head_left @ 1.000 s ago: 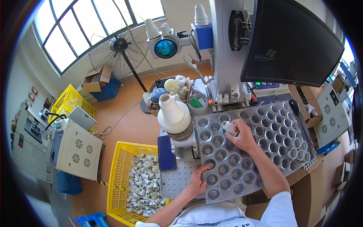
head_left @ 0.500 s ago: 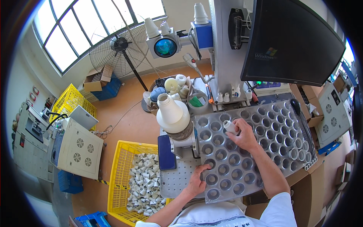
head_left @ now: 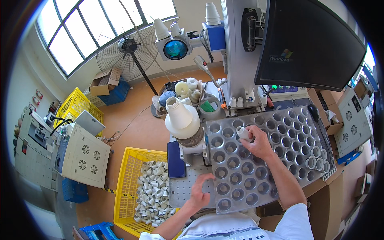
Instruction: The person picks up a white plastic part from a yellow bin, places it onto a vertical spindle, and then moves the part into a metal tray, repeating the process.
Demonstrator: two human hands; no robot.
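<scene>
My right hand (head_left: 258, 143) pinches a small white tapered sleeve (head_left: 243, 134), held tilted above a clear plastic tray (head_left: 239, 205) with rows of round pockets. Several white parts (head_left: 311, 162) sit upright at the tray's right side. To the left of the tray, my left hand (head_left: 201, 193) hovers over a perforated metal plate (head_left: 180, 192). Its fingers are apart and hold nothing. A stepped white conical holder (head_left: 182, 122) stands on a fixture beyond the left hand.
A yellow crate (head_left: 124, 188) full of small white tapered parts stands left of the plate. A dark blue phone-like slab (head_left: 176, 160) lies beside the fixture. Behind are a grey column (head_left: 242, 60), a lens head (head_left: 175, 49) and a monitor (head_left: 308, 48). A black-handled tool (head_left: 313, 113) lies at the tray's far right.
My left hand has drawn back left from the tray's edge and its fingers have come off it. My right hand still holds the sleeve in nearly the same place.
</scene>
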